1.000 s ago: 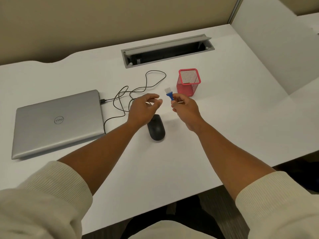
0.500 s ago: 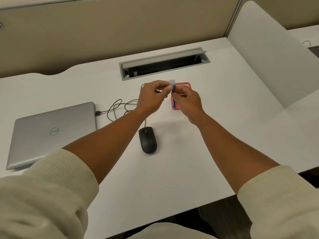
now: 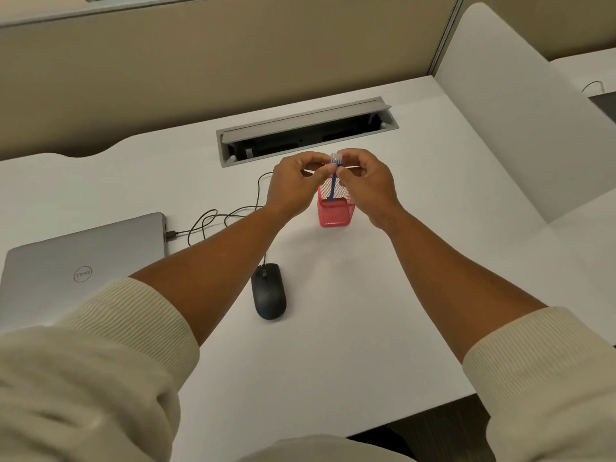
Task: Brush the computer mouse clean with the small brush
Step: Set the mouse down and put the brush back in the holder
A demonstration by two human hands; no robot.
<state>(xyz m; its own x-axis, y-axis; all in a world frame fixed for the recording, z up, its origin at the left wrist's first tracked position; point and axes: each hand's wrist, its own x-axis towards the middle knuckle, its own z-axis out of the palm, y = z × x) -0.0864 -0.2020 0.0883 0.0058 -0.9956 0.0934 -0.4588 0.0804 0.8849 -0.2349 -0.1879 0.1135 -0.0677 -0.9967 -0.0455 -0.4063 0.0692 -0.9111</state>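
A small brush (image 3: 333,181) with a blue handle and white bristles stands upright in the air over the red mesh cup, bristles up. My left hand (image 3: 295,185) and my right hand (image 3: 365,183) both pinch it near the bristle end, fingertips meeting. The black wired computer mouse (image 3: 269,291) lies on the white desk below and nearer to me, between my forearms, with neither hand touching it. Its cable loops back toward the laptop.
A red mesh pen cup (image 3: 335,213) stands just under my hands. A shut grey laptop (image 3: 83,265) lies at the left with the mouse cable (image 3: 213,218) plugged in. An open cable hatch (image 3: 306,131) sits at the back. White divider panel (image 3: 513,105) on the right.
My left hand came over to the brush and now pinches it together with my right. Both hands rose away from the mouse and hold the brush upright over the red cup.
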